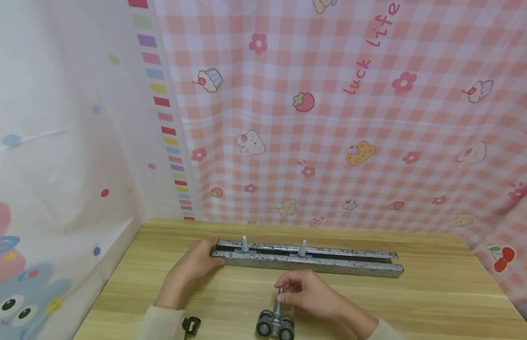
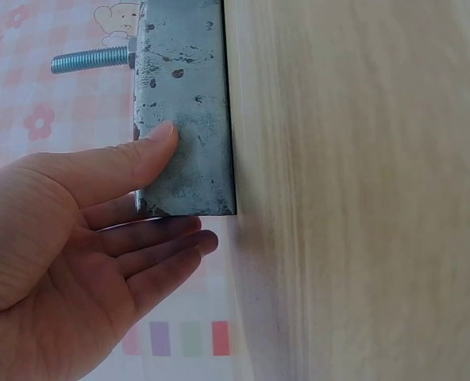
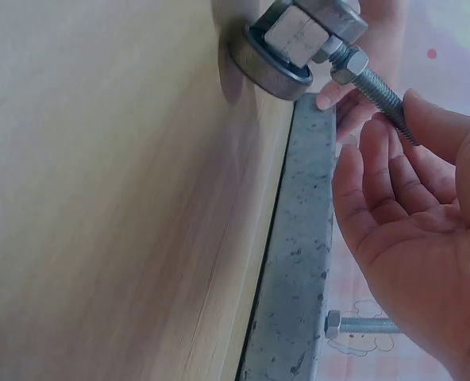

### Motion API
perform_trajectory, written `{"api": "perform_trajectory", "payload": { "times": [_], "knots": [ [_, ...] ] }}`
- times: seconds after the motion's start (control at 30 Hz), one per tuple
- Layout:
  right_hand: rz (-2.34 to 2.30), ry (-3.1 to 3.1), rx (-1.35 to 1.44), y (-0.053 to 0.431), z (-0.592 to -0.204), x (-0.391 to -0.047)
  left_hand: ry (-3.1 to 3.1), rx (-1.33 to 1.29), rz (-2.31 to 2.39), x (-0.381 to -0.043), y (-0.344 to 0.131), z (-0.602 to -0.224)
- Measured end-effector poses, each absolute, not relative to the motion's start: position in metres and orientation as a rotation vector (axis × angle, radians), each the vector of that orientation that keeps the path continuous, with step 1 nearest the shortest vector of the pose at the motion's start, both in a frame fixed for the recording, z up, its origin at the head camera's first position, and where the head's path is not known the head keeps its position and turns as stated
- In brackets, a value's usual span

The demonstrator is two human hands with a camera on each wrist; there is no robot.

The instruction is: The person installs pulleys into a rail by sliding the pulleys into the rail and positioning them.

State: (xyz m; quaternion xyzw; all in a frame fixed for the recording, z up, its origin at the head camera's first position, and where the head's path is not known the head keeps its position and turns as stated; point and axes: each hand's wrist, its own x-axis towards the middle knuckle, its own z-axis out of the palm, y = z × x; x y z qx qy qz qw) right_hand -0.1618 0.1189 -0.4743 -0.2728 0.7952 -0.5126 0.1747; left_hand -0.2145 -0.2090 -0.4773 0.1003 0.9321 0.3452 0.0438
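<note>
Right hand [image 1: 308, 293] pinches wheeled trolley [image 1: 276, 325] by its tilted bolt [image 1: 278, 308], wheels lower, on near side of steel rail [image 1: 310, 265] lying left–right, left hand [image 1: 199, 259] gripping the rail's left end

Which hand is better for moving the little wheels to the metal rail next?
Probably the right hand: it holds the wheeled trolley by its bolt, near the rail. The left hand is busy gripping the rail's left end.
</note>
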Motion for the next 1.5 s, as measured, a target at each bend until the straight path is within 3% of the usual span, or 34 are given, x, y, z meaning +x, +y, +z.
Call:
{"api": "perform_trajectory", "payload": {
  "times": [0.33,1.13,1.5],
  "knots": [
    [-1.555,2.168,-0.683,0.115,-0.470,-0.144,2.857,0.314,1.063,-0.215,-0.209,-0.476],
    [-1.424,2.181,-1.279,0.127,-0.466,-0.130,2.879,0.340,1.057,-0.213,-0.207,-0.474],
    [-1.446,2.208,-1.296,0.138,-0.466,-0.127,2.865,0.317,1.041,-0.213,-0.207,-0.475]
  ]
}}
